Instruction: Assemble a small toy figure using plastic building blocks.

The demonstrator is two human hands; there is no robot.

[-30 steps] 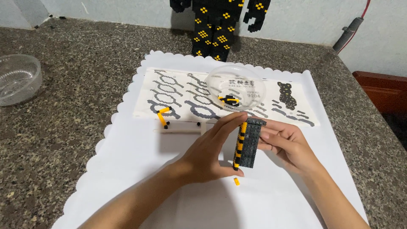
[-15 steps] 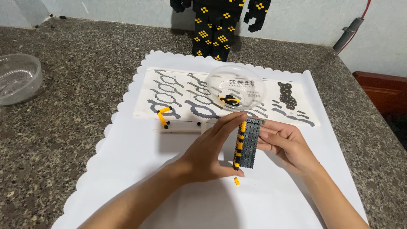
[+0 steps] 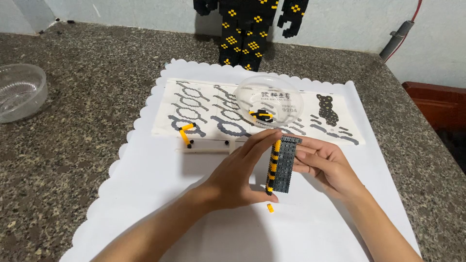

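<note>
- Dark grey brick panel [image 3: 284, 165]: a flat rectangular slab of small studded bricks, held upright on its short edge over the white scalloped paper mat [image 3: 160, 204], between my two hands, near the middle of the mat.
- Yellow-and-black striped brick strip [image 3: 272, 167]: a narrow column running along the panel's left edge, touching it from top to bottom.
- My left hand [image 3: 238, 177]: fingers held together and stretched up along the striped strip, thumb tip at the strip's lower end; the strip is pinched between fingertips and thumb.
- My right hand [image 3: 327, 167]: fingers curled against the panel's right edge, pressing on it from that side; thumb hidden behind the panel.
- Single yellow brick piece [image 3: 270, 208]: lying loose on the mat just below the panel's lower end.
- Printed instruction sheet [image 3: 194, 114]: spread flat across the far part of the mat, showing chain-shaped diagrams.
- Clear plastic bowl [image 3: 269, 99]: resting on the sheet, just beyond the panel, with a small yellow-and-black piece inside.
- Small yellow bent piece [image 3: 185, 133]: on the sheet's near left edge, with black bits beside it.
- Black-and-yellow brick figure [image 3: 247, 29]: standing against the wall beyond the mat.
- Glass bowl [image 3: 19, 92]: on the speckled granite countertop [image 3: 82, 73], far left, well apart.
</note>
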